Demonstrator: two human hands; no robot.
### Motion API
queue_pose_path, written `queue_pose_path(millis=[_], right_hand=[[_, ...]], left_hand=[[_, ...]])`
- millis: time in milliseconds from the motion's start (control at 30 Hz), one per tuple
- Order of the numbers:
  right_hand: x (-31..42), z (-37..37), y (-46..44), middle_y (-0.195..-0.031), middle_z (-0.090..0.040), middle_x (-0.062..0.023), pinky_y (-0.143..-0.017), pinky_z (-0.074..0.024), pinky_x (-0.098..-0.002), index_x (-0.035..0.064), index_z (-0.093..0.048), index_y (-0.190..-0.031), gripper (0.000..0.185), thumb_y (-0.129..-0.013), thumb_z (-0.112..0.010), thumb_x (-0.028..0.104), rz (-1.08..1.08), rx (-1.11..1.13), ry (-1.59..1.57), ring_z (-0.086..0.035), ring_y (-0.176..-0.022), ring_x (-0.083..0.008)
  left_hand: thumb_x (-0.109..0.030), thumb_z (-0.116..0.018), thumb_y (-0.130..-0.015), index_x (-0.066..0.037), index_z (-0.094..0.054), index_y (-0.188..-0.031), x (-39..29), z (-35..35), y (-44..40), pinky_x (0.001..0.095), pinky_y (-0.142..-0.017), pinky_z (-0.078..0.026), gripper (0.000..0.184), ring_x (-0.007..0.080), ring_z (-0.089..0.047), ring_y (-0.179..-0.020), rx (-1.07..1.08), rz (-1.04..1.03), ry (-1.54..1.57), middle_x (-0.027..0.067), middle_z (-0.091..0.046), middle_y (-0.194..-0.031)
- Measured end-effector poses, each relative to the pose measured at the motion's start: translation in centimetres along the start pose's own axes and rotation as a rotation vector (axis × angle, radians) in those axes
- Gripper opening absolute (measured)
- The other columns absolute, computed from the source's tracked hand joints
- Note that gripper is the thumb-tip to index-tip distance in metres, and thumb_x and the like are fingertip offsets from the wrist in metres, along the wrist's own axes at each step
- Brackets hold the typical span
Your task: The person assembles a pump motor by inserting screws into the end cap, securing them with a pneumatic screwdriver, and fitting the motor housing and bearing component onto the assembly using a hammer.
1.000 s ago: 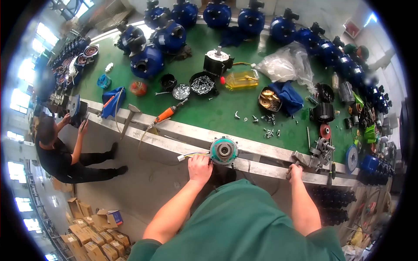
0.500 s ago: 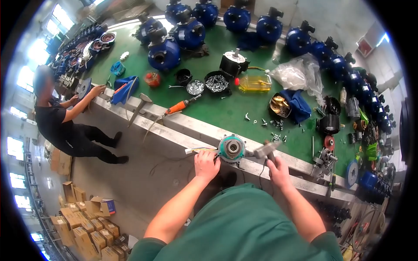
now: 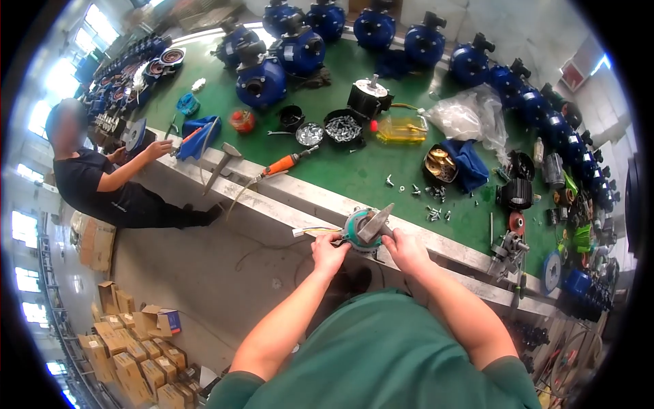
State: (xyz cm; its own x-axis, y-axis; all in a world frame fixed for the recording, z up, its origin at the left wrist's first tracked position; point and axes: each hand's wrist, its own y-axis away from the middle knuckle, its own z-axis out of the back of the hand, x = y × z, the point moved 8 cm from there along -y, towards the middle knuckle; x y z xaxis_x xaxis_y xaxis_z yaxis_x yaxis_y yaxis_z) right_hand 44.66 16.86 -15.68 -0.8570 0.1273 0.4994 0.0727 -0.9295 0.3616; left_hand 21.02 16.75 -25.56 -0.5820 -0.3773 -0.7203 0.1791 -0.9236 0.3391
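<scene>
A round motor part with a teal rim (image 3: 350,229) sits at the metal rail along the bench's near edge, white-tipped wires leading out to its left. My left hand (image 3: 330,253) grips its left side, fingers curled at the rim. In my right hand (image 3: 409,252) is a hammer, closed in the fingers near the head. The hammer head (image 3: 376,222) lies over the motor part's centre and covers it; whether the two touch I cannot tell. Most of the handle is hidden by my hand.
Blue pump housings (image 3: 262,83) line the green bench (image 3: 327,184). Bowls of bolts (image 3: 343,128), a yellow bottle (image 3: 400,129), an orange power tool (image 3: 283,164) and loose screws (image 3: 434,213) lie beyond the rail (image 3: 449,253). A co-worker (image 3: 102,177) stands left; cardboard boxes (image 3: 129,354) are stacked on the floor.
My right hand has brought the hammer left, from beside the motor part to over its centre. My left hand stays at the rim. The co-worker's hand and legs have shifted to the right.
</scene>
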Motion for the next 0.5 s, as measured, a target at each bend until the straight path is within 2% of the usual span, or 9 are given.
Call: queue_pose_path(millis=[133, 233, 333, 367, 467, 500], right_hand=[[-0.3, -0.3, -0.4, -0.087, -0.066, -0.0257, -0.078, -0.0481, -0.0553, 0.0001, -0.059, -0.091, 0.045, -0.099, -0.054, 0.044, 0.039, -0.043, -0.025, -0.063, -0.089, -0.0466], [-0.5, -0.5, -0.4, -0.085, -0.065, -0.0261, -0.075, -0.0482, -0.0542, -0.0002, -0.059, -0.091, 0.045, -0.099, -0.055, 0.044, 0.032, -0.045, -0.047, -0.063, -0.086, -0.0464], [-0.4, 0.2, -0.2, -0.08, -0.064, -0.0259, -0.072, -0.0477, -0.0529, -0.0001, -0.059, -0.092, 0.045, -0.1, -0.055, 0.044, -0.027, 0.02, -0.233, -0.063, -0.082, -0.0463], [0.3, 1.0, 0.1, -0.077, -0.062, -0.0254, -0.068, -0.0475, -0.0509, 0.0, -0.057, -0.089, 0.042, -0.1, -0.058, 0.041, 0.0, -0.022, -0.257, -0.062, -0.076, -0.0463], [2.3, 2.7, 1.8, -0.075, -0.062, -0.0251, -0.066, -0.048, -0.0497, 0.0004, -0.054, -0.086, 0.037, -0.1, -0.06, 0.034, 0.06, -0.083, -0.449, -0.062, -0.073, -0.0462], [2.7, 2.9, 2.3, -0.075, -0.062, -0.0257, -0.064, -0.048, -0.0503, 0.0007, -0.051, -0.086, 0.031, -0.099, -0.061, 0.027, 0.14, -0.158, -0.476, -0.063, -0.073, -0.0471]], left_hand=[[-0.023, -0.085, -0.071, -0.005, -0.073, -0.103, -0.4, -0.1, 0.2, 0.0419, -0.103, -0.044, 0.039, 0.0317, -0.056, -0.114, -0.047, 0.01, 0.125, 0.0147, -0.064, -0.115], [-0.021, -0.085, -0.071, -0.003, -0.071, -0.109, -0.4, -0.3, 0.3, 0.0403, -0.104, -0.044, 0.045, 0.0301, -0.056, -0.12, -0.02, 0.063, 0.152, 0.0166, -0.063, -0.119], [-0.02, -0.084, -0.071, -0.002, -0.071, -0.111, -0.2, -0.6, 0.0, 0.0397, -0.104, -0.045, 0.046, 0.03, -0.058, -0.12, -0.009, 0.071, 0.186, 0.0179, -0.062, -0.123], [-0.02, -0.084, -0.071, -0.002, -0.071, -0.111, -0.4, -0.5, 0.3, 0.0396, -0.104, -0.045, 0.046, 0.03, -0.058, -0.12, -0.008, 0.07, 0.187, 0.0184, -0.062, -0.124], [-0.019, -0.083, -0.071, -0.001, -0.071, -0.11, -0.9, -0.1, 1.1, 0.0386, -0.103, -0.046, 0.044, 0.0308, -0.06, -0.117, -0.052, 0.123, 0.166, 0.0187, -0.061, -0.125], [-0.019, -0.083, -0.071, 0.0, -0.07, -0.11, -0.5, -0.5, 1.0, 0.0381, -0.103, -0.046, 0.045, 0.0306, -0.059, -0.118, -0.046, 0.113, 0.204, 0.0181, -0.061, -0.124]])
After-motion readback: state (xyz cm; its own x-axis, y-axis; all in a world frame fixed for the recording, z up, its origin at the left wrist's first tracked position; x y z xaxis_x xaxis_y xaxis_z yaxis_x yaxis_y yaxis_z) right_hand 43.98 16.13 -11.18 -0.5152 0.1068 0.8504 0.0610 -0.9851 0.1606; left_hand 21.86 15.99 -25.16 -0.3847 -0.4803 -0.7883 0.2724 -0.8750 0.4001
